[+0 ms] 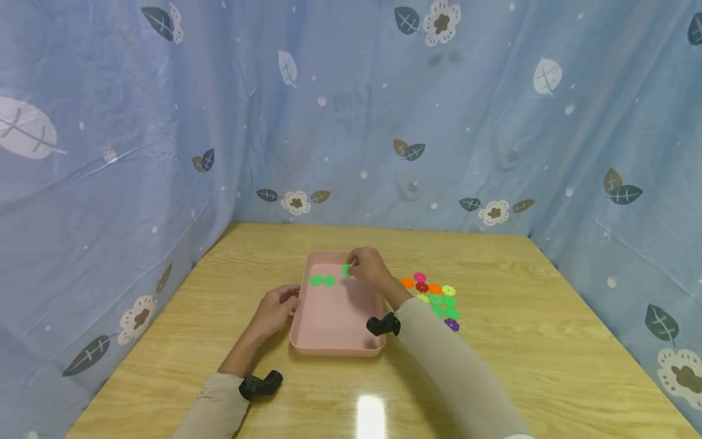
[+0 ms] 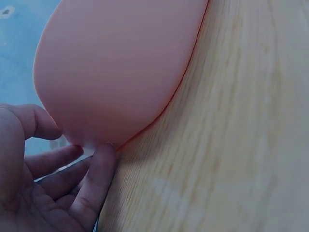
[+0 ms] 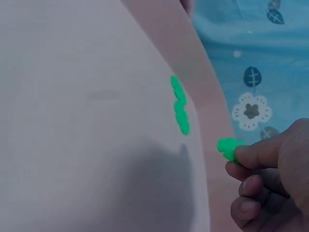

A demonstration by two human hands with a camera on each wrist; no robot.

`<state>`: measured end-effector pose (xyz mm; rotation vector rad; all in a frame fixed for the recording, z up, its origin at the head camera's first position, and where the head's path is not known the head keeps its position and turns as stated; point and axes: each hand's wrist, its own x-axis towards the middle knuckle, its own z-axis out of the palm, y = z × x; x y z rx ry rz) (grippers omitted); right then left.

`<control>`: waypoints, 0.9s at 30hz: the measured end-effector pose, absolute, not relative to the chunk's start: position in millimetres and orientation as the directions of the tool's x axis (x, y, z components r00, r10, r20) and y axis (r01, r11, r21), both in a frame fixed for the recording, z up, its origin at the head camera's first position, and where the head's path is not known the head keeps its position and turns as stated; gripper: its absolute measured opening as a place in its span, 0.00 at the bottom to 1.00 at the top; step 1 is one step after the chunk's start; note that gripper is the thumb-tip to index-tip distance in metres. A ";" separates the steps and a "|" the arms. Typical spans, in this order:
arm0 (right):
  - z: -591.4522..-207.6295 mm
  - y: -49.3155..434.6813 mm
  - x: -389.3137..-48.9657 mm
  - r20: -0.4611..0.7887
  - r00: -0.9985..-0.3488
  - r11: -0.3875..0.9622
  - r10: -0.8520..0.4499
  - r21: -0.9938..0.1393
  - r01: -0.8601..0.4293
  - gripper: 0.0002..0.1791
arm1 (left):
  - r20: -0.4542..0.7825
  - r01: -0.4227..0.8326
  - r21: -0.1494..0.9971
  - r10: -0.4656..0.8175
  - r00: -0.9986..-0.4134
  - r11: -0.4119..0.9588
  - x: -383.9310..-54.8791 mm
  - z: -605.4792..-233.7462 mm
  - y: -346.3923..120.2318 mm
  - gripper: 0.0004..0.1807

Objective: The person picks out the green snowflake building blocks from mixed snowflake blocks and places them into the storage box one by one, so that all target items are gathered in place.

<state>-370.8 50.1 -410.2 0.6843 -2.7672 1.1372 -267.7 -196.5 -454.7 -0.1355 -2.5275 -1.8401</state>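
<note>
A pink tray (image 1: pixel 337 352) lies on the wooden table. In the head view, my left hand (image 1: pixel 276 311) is at the tray's left side; the left wrist view shows its bent fingers and thumb holding the tray's outer wall and rim. Over the tray's far right part, my right hand (image 1: pixel 368 266) pinches a green flower-shaped plastic disc (image 3: pixel 227 147) between thumb and index finger. Two green discs (image 3: pixel 180 106) rest end to end inside the tray near its far wall, touching or joined; I cannot tell which.
Right of the tray, several loose discs lie grouped on the table: green ones (image 1: pixel 450 302), orange ones (image 1: pixel 435 288), a pink one (image 1: pixel 420 277) and a purple one (image 1: pixel 452 324), some partly behind my right forearm. A blue patterned curtain (image 1: pixel 351 122) stands behind the table.
</note>
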 end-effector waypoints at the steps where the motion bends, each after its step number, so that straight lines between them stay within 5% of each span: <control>1: -411.9 48.7 -371.5 0.224 -0.896 0.633 -0.384 -0.643 -0.432 0.06 | 0.064 0.080 0.949 0.061 -0.996 0.304 -268.5 -456.9 -197.0 0.26; 12: -419.7 38.6 -375.3 0.126 -0.910 0.731 -0.396 -0.556 -0.395 0.07 | 0.079 0.096 0.948 0.068 -0.995 0.305 -270.6 -460.0 -198.6 0.25; 27: -424.2 32.9 -376.0 0.206 -0.866 0.829 -0.456 -0.257 -0.497 0.06 | 0.081 0.099 0.945 0.071 -0.994 0.312 -269.4 -458.6 -198.2 0.25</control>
